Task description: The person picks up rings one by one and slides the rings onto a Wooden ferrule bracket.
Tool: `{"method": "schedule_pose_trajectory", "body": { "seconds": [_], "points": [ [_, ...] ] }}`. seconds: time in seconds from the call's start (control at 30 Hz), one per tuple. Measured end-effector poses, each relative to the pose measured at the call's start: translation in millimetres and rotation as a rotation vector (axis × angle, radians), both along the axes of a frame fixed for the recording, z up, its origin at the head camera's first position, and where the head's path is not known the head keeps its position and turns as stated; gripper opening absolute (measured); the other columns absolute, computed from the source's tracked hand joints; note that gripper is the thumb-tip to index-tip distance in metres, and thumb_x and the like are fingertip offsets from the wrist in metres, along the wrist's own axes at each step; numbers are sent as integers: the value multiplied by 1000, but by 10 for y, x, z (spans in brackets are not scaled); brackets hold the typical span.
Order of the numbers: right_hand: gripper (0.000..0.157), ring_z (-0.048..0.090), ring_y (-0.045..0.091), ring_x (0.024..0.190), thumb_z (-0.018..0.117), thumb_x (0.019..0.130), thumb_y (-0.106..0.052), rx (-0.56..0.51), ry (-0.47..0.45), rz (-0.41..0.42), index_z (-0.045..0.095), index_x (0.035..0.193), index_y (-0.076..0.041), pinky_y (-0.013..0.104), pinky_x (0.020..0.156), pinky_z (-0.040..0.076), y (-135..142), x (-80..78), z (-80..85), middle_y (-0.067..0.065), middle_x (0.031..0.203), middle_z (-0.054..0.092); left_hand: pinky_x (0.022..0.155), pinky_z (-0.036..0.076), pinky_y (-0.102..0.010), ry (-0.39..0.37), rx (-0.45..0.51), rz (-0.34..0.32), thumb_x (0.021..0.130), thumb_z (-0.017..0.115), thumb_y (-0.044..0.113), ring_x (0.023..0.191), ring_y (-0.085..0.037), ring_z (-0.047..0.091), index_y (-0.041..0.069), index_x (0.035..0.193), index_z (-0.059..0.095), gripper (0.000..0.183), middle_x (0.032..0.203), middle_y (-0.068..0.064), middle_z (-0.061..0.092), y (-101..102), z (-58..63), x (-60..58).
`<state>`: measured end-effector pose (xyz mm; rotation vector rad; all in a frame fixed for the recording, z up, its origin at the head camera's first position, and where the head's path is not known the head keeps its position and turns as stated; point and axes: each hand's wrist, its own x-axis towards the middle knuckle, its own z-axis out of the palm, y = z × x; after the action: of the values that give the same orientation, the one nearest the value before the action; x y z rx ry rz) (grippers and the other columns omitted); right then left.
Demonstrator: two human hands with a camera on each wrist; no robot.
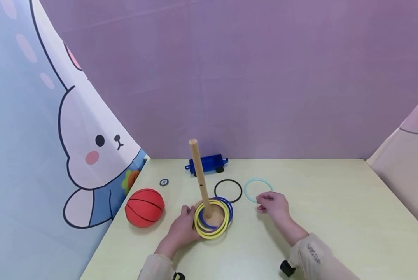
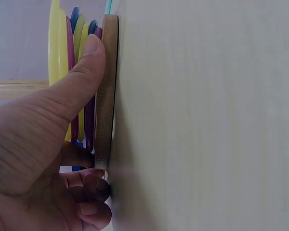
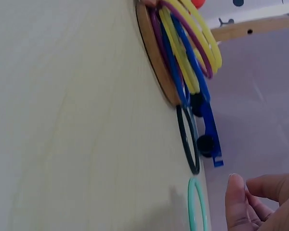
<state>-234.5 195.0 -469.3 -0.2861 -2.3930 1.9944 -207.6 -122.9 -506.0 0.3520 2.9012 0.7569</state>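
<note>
A wooden ring-toss stand has an upright peg (image 1: 200,179) and a round base (image 2: 107,96). Yellow, blue and purple rings (image 3: 190,57) lie stacked around the peg on the base. My left hand (image 1: 183,230) grips the base from the left, its thumb (image 2: 89,60) along the rim. On the table, right of the stand, lies a turquoise ring (image 1: 245,191). My right hand (image 1: 274,205) hovers just above that ring's near right side, thumb and forefinger close together with nothing visible between them. In the right wrist view the turquoise ring (image 3: 190,204) is apart from the fingertips.
A black ring (image 1: 242,190) lies behind the stand, left of the turquoise one. A blue toy wagon (image 1: 212,163) stands near the table's back edge. To the left are a red toy basketball (image 1: 144,208) and a small round disc (image 1: 164,182). A purple cloth (image 1: 247,77) hangs behind the table.
</note>
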Motion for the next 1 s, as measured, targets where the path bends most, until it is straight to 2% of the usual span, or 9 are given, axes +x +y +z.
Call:
{"method": "schedule_pose_trajectory", "body": {
  "seconds": [0.3,0.67,1.0],
  "points": [
    [18,68,22,63,66,90,-2,147,-10,-44,67,101,12,30,60,58,305,-105,-136,22,88,69,91,50,-49,-23,5,16,68,85,51,109,-34,56,-5,149,30,112,134,-21,37,-15,7,4],
    [17,63,14,53,67,91,-9,329,-50,-112,67,96,8,28,51,54,426,-200,-214,13,72,68,90,51,-48,-7,5,-1,67,85,52,105,-33,58,-7,148,30,114,132,-21,38,-13,-31,4],
    [23,60,15,50,72,87,-16,468,-124,-50,64,91,6,27,51,51,414,-278,-203,6,62,63,93,49,-50,-22,13,2,68,85,52,111,-35,55,-7,149,29,115,133,-22,37,-12,-14,13]
  ]
}}
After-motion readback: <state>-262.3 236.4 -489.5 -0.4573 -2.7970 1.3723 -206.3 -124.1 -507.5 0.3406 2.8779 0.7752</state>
